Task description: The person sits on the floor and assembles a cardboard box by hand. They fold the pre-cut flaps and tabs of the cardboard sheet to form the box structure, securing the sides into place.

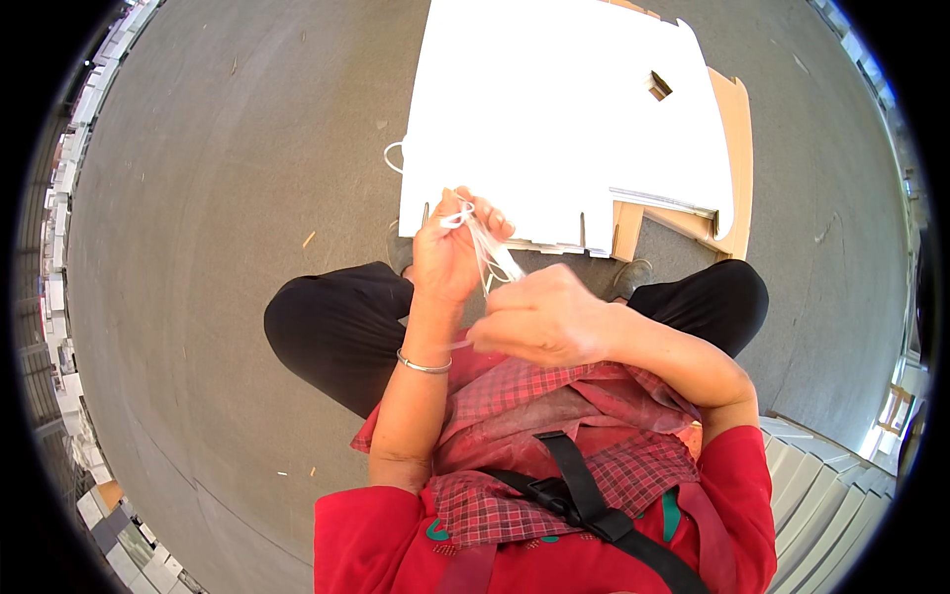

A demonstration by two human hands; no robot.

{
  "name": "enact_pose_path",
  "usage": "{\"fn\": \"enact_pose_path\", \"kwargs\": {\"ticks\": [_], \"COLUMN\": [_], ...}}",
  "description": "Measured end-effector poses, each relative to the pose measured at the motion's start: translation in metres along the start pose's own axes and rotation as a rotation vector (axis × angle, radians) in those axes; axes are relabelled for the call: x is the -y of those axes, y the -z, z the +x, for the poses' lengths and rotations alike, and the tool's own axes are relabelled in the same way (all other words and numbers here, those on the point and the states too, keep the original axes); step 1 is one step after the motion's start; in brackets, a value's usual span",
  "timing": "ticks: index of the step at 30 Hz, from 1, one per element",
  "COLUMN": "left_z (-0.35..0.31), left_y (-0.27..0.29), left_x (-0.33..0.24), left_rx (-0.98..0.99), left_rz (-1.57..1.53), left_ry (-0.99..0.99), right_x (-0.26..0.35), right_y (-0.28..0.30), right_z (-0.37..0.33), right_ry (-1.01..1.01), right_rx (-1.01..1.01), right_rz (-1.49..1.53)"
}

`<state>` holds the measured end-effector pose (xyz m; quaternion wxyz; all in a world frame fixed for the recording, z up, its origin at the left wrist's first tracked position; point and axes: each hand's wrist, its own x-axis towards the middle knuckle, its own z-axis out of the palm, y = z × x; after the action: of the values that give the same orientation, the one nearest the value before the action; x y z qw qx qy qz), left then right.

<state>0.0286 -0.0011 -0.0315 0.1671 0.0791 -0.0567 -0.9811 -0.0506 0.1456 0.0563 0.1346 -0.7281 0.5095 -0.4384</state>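
Observation:
My left hand (447,259) is raised with its palm turned up, its fingers curled around a bundle of thin white string (492,249). The strands run down toward my right hand (547,319), which is closed in a fist on their lower end and slightly smeared by motion. Both hands are in front of my chest, over the near edge of a stack of white die-cut cardboard sheets (534,109). A white loop of cord (393,156) sticks out from the stack's left side.
Brown cardboard (734,168) shows under the white sheets on the right. My bent knees (332,322) flank the stack's near edge. Pale boards (826,505) stand in a row at the lower right. Small scraps (309,239) lie on the grey floor (228,198).

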Motion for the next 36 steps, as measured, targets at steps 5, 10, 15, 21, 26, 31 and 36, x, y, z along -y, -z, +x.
{"fn": "enact_pose_path", "kwargs": {"ticks": [5, 10, 15, 21, 26, 31, 36], "left_z": [-0.004, -0.002, -0.002, -0.008, -0.012, -0.015, -0.02], "left_y": [-0.014, -0.022, -0.022, -0.027, -0.036, -0.042, -0.049], "left_x": [-0.004, 0.002, 0.004, 0.004, 0.007, 0.013, 0.021], "left_rx": [0.174, 0.228, 0.258, 0.273, 0.313, 0.323, 0.206], "left_rz": [-0.012, 0.049, 0.082, 0.112, 0.198, 0.232, 0.294], "left_ry": [-0.034, -0.047, -0.052, -0.057, -0.075, -0.086, -0.152], "right_x": [-0.006, -0.01, -0.012, -0.006, -0.008, -0.005, -0.012], "right_y": [0.016, 0.016, 0.008, 0.007, -0.002, -0.004, -0.007], "right_z": [-0.003, 0.004, 0.003, 0.002, 0.002, 0.008, 0.011], "right_ry": [-0.05, -0.113, -0.136, -0.172, -0.158, -0.16, -0.17], "right_rx": [-0.323, -0.274, -0.188, -0.182, -0.26, -0.371, -0.435], "right_rz": [-0.341, -0.514, -0.587, -0.566, -0.528, -0.544, -0.596]}}
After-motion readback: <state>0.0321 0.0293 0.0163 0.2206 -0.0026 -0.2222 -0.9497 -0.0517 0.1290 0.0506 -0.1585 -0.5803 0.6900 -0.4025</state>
